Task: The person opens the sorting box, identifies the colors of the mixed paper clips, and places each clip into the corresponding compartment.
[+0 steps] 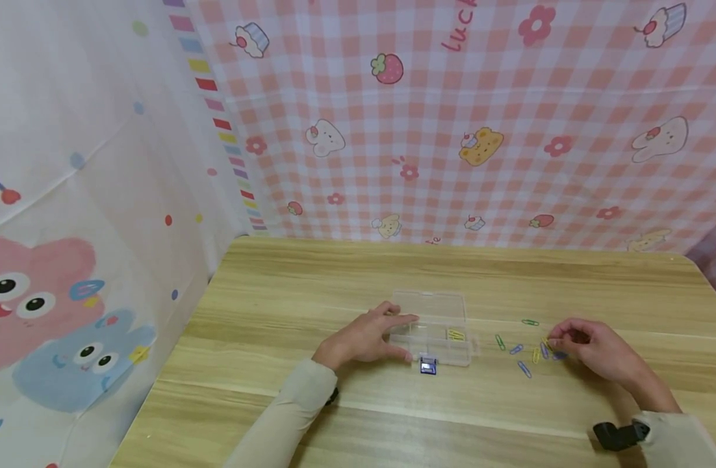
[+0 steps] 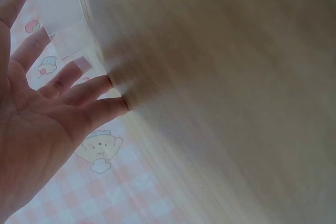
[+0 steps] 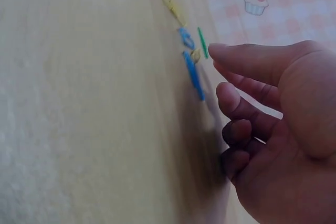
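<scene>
A clear plastic compartment box (image 1: 428,344) lies with its lid (image 1: 431,304) folded back. Yellow paper clips (image 1: 456,335) sit in a compartment on its right side. My left hand (image 1: 372,335) touches the box's left side, fingers spread; the left wrist view shows them mostly straight. Over the loose paper clips at the right is my right hand (image 1: 592,348), thumb and index finger close together beside a yellow paper clip (image 1: 546,342). Its other fingers curl inward in the right wrist view. Whether the fingertips pinch the clip cannot be made out.
Several loose clips lie between box and right hand, including green paper clips (image 1: 500,342) and a blue paper clip (image 1: 524,369). A small blue-and-white piece (image 1: 428,366) is at the box's front edge. A checked cloth (image 1: 428,130) hangs behind the wooden table (image 1: 276,292).
</scene>
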A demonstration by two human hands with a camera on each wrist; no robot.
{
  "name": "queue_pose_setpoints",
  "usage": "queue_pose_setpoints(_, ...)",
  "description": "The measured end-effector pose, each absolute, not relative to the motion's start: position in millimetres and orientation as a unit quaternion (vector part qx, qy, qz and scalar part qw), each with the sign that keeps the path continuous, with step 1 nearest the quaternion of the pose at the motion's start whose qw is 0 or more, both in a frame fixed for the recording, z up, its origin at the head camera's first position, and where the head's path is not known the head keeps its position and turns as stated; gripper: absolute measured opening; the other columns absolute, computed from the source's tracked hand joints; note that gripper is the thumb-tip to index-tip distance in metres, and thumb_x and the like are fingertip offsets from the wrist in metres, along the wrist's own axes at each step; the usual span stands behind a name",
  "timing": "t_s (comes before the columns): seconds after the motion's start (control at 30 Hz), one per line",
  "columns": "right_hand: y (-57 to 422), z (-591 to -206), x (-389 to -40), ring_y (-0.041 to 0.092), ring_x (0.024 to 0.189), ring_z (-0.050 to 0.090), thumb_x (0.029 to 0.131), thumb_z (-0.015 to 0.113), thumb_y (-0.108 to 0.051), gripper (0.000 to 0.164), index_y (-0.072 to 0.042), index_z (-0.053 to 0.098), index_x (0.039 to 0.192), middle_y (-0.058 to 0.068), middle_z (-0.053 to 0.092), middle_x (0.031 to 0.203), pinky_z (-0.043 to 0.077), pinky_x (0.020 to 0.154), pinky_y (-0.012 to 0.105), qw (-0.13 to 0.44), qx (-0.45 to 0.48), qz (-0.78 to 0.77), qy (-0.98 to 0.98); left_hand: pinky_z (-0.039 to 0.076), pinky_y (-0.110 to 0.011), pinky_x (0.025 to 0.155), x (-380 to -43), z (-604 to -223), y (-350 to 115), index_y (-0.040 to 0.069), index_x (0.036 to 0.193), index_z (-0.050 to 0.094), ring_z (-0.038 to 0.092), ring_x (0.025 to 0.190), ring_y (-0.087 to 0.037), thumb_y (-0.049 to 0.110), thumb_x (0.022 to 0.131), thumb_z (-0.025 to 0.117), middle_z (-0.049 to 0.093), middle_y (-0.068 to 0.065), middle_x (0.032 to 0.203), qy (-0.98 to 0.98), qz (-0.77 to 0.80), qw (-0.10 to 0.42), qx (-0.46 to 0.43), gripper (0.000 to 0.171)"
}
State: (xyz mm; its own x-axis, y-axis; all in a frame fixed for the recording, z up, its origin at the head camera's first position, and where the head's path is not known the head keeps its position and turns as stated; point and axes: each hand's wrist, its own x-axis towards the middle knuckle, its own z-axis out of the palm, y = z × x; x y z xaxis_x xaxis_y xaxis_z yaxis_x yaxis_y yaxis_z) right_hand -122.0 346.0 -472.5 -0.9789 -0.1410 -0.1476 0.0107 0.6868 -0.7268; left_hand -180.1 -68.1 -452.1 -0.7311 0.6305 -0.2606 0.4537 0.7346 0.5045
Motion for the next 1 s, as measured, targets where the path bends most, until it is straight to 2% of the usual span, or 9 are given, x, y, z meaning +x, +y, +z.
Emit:
queue_pose_setpoints(0.3,351.9,-477.0,-124.9,0.007,0.069,0.045,0.094,0.067,-0.012,0.022,0.001,0.066,0.111,0.002,0.053,0.084,0.039,0.054,0.024,0.103,-0.046,-0.414,0.903,0.04,-0.045,0.111,-180.2,-453.2,-68.4,0.038,0.151,0.04,0.044,0.136,-0.027,0.054,0.087,0.07,0.034,-0.004,0.157,0.906,0.205,0.211,0.304,0.072)
queue_pose_setpoints(1.0,350.5,-479.9,-123.2,0.007,0.066,0.043,0.094,0.068,-0.014,0.02,0.001,0.068,0.107,0.001,0.052,0.08,0.037,0.054,0.025,0.087,-0.053,-0.402,0.91,0.041,-0.043,0.11,-180.8,-454.0,-67.8,0.037,0.151,0.041,0.044,0.135,-0.026,0.053,0.087,0.071,0.034,-0.004,0.156,0.906,0.207,0.208,0.306,0.073)
